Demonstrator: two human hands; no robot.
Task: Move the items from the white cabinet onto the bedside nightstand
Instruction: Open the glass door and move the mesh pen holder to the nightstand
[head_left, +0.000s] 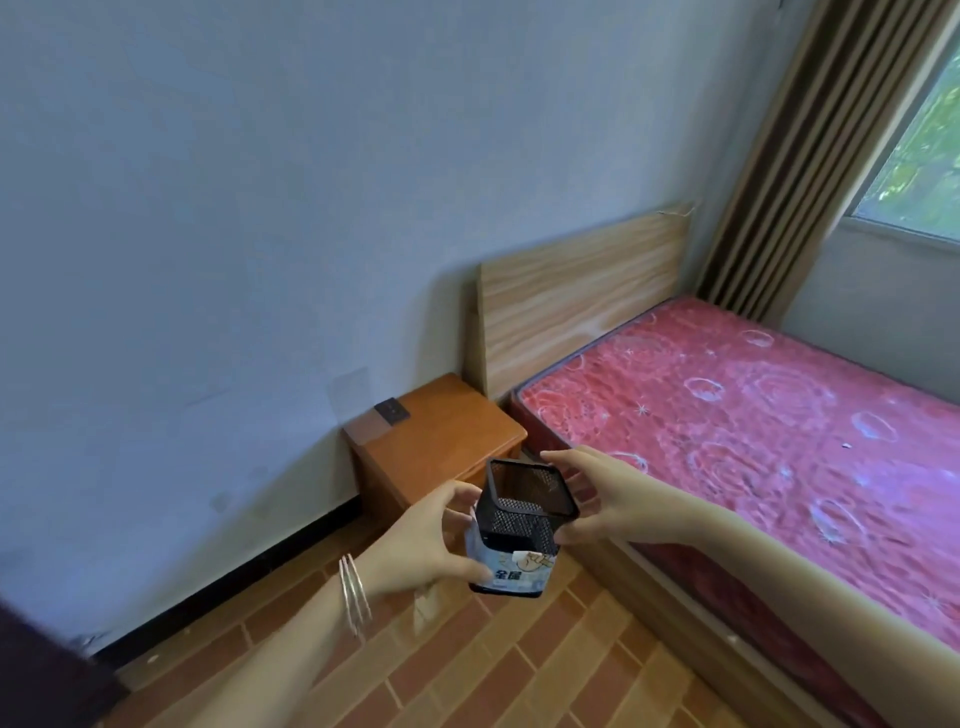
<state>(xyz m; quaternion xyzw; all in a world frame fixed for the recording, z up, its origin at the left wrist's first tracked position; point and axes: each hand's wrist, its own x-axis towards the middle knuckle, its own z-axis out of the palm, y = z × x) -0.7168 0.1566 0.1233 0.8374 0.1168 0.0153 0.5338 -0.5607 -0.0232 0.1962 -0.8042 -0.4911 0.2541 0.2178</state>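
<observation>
Hands (415, 540) flank mesh holder (524, 506) (touching).

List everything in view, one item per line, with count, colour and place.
Mesh holder: one, black, held in the air in front of the nightstand.
Printed packet: one, white and blue, under the mesh holder, in the left hand.
Nightstand: one, orange-brown wood, against the wall left of the bed.
Mattress: one, pink patterned, right side.
Headboard: one, light wood, against the wall.
Curtain: one, brown striped, beside the window.
Floor: brown tiles.
Bangles: several, silver, left wrist.
Left hand: one, gripping the packet.
Right hand: one, fingers at the holder's rim.
</observation>
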